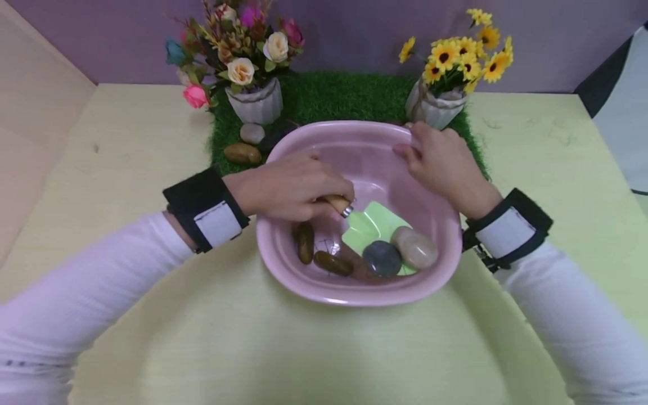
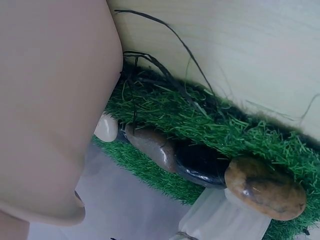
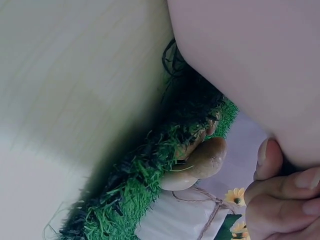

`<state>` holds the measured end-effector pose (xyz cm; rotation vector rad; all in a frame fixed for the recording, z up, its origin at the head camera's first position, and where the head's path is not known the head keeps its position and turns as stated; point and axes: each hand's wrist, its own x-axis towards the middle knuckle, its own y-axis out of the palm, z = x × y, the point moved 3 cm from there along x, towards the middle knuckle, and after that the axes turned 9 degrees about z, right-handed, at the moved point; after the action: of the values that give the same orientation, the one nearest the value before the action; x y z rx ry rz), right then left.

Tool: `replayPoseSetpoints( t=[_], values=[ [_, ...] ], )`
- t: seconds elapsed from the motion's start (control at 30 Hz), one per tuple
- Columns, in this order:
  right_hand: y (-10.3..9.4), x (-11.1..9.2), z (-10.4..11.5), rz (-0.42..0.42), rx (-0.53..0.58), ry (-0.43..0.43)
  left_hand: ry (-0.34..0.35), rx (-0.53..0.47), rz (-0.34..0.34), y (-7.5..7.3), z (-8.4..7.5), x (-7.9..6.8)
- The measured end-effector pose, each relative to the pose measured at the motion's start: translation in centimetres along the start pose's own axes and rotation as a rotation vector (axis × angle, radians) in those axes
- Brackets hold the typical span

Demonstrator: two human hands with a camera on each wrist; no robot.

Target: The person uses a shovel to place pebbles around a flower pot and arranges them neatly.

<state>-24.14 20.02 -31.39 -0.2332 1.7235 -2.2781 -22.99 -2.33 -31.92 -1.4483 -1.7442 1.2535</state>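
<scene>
My left hand point(image 1: 309, 188) reaches over the left side of a pink basin point(image 1: 349, 297) and grips the wooden handle point(image 1: 337, 203) of a small shovel with a light green blade point(image 1: 365, 228). The blade lies inside the basin, with a dark grey stone point(image 1: 382, 259) and pale stones point(image 1: 416, 247) overlapping its lower end. Two brown stones point(image 1: 332, 263) rest to the left of it. My right hand point(image 1: 442, 160) holds the basin's far right rim; in the right wrist view its curled fingers point(image 3: 285, 195) show at the rim. The left wrist view shows the basin's outer wall point(image 2: 50, 100), not the hand.
Behind the basin lies a green turf mat point(image 1: 349, 93). On it stand a pot of mixed flowers point(image 1: 258, 104) and a pot of yellow flowers point(image 1: 437, 107). Several stones, including a brown one point(image 1: 242, 153), lie along the mat. A pale tabletop point(image 1: 304, 354) supports everything.
</scene>
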Motion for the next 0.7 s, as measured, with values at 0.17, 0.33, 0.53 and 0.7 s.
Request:
replayPoseSetpoints(
  t=[0.17, 0.33, 0.53, 0.7],
  values=[
    [0.1, 0.0, 0.0, 0.000, 0.001, -0.007, -0.015, -0.005, 0.000, -0.2, -0.2, -0.1],
    [0.0, -0.1, 0.1, -0.012, -0.005, -0.016, -0.001, 0.020, -0.025, -0.8, -0.6, -0.3],
    [-0.1, 0.0, 0.3, -0.015, -0.004, -0.026, 0.014, 0.048, -0.080, -1.8, -0.8, -0.7],
    [0.0, -0.1, 0.2, -0.003, -0.002, -0.011, -0.012, 0.087, -0.101, -2.9, -0.9, -1.2]
  ],
)
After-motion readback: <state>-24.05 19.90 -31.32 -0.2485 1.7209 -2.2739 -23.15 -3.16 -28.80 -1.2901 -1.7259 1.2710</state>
